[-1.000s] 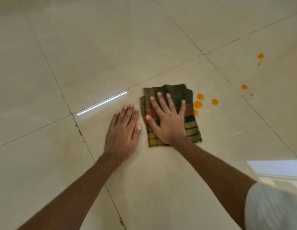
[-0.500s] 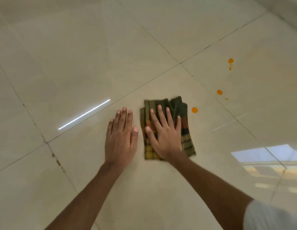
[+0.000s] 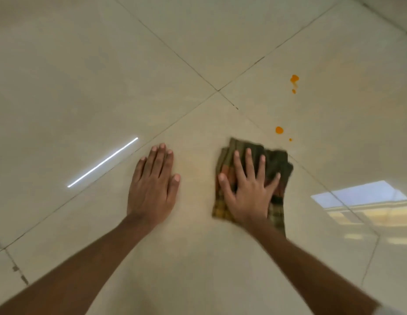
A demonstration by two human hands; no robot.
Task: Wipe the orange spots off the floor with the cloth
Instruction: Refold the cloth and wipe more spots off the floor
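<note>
A folded dark green, orange and yellow checked cloth [image 3: 277, 164] lies on the beige tiled floor [image 3: 198, 258]. My right hand [image 3: 248, 192] presses flat on it with fingers spread. My left hand [image 3: 152, 185] rests flat on the bare tile to the left, a hand's width from the cloth. An orange spot [image 3: 279, 130] and a tiny dot [image 3: 290, 139] lie just beyond the cloth's far right corner. Farther off sit a larger orange spot [image 3: 294, 78] and a small one [image 3: 293, 91] below it. A faint orange smear [image 3: 193, 171] shows between my hands.
Dark grout lines cross at a tile corner [image 3: 218, 90] beyond the cloth. A bright strip of reflected light [image 3: 102, 162] lies left of my left hand. A window reflection [image 3: 361, 198] shines on the tile at the right.
My right hand has slid the cloth to the right, away from my left hand. The orange spots beside the cloth's right edge no longer show. My left hand stays flat.
</note>
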